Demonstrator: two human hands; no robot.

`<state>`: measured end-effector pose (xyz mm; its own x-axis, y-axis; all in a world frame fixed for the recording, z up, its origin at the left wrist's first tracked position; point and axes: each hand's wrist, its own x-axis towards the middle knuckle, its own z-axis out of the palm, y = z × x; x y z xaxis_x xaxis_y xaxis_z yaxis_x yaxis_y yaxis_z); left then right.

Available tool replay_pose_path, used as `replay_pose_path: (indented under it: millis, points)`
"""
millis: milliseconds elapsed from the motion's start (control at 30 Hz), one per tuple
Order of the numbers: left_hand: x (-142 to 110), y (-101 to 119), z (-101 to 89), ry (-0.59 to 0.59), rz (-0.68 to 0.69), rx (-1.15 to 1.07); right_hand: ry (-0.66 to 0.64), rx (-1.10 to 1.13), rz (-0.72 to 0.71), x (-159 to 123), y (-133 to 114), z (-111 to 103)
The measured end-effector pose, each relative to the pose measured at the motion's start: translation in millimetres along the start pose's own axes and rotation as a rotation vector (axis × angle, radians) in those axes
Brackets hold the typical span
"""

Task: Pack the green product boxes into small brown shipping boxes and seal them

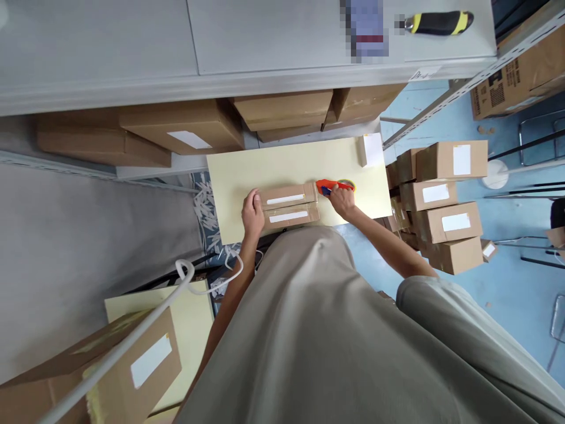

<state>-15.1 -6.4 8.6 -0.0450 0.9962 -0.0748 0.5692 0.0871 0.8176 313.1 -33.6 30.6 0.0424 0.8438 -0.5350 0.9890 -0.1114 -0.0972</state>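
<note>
Two long, narrow cardboard boxes lie side by side on a cream tabletop (282, 159): a far box (286, 191) and a near box (313, 212), each with a white label strip on top. My left hand (253, 214) grips their left ends, fingers curled, with the thumb by the far box. In my right hand (342, 201) is an orange-red tape dispenser (325, 184) with a blue part, its front end at the right end of the far box. A roll of tape shows partly behind my fingers.
A small white box (372, 149) stands at the tabletop's far right corner. Over the far side runs a grey shelf (282, 41) carrying a yellow-black handled tool (441, 23); cartons (282, 112) sit beneath. Stacked cartons (450, 162) stand right. A large carton (145, 330) and white pole (119, 344) are left.
</note>
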Motion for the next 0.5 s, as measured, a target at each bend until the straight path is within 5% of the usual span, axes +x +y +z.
replay_pose_path:
  millis: [133,267,400,500]
  points:
    - [-5,5,-1.4,0.025,-0.007,0.023,0.147,0.099,0.224,4,5,27]
    - [-14,16,-6.8,0.048,-0.028,0.056,0.225,0.161,0.316,-5,1,31]
    - [-32,34,-11.7,0.072,-0.213,0.139,0.323,0.389,0.217,-29,-29,18]
    - [-43,48,-8.3,-0.004,-0.355,0.207,0.145,0.554,0.115,-43,-60,7]
